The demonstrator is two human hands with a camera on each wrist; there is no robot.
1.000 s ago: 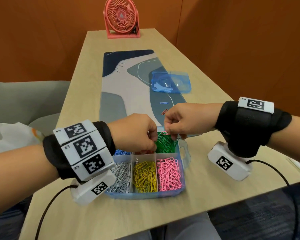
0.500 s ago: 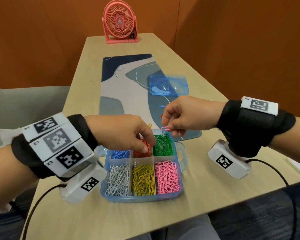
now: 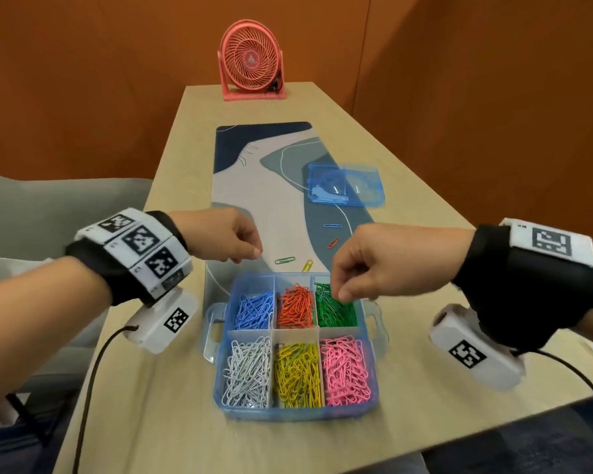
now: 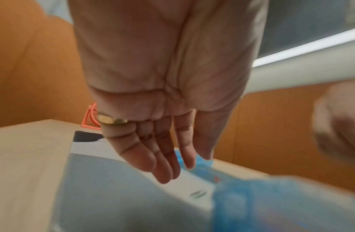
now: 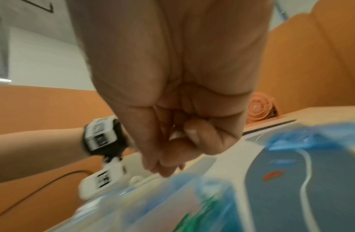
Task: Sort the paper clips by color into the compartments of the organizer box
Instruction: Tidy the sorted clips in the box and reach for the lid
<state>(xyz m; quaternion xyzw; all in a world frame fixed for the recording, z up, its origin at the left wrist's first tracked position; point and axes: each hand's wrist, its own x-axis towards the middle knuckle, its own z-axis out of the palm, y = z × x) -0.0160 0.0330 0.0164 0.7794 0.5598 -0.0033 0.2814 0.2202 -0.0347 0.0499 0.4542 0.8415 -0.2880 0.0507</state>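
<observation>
Progress: judged nearly finished; the organizer box (image 3: 297, 413) holds six single-colour piles: blue, orange and green in the far row, white, yellow and pink in the near row.
Left to sort: four loose clips on the mat (image 3: 271, 172) at 12 o'clock from the box: a green clip (image 3: 285, 260), a yellow clip (image 3: 307, 265), an orange clip (image 3: 333, 243) and a blue clip (image 3: 332, 226).
Left hand (image 3: 225, 238): hovers at 10 o'clock from the box, above the mat; the wrist view shows its fingers (image 4: 163, 158) hanging loose and nearly straight, holding nothing.
Right hand (image 3: 374, 265): over the green compartment (image 3: 334, 307), fingers (image 5: 194, 136) curled tight against the thumb; whether a clip sits in that pinch cannot be told.
Lid (image 3: 344, 184): on the mat, well apart from the box, at 1 o'clock.
</observation>
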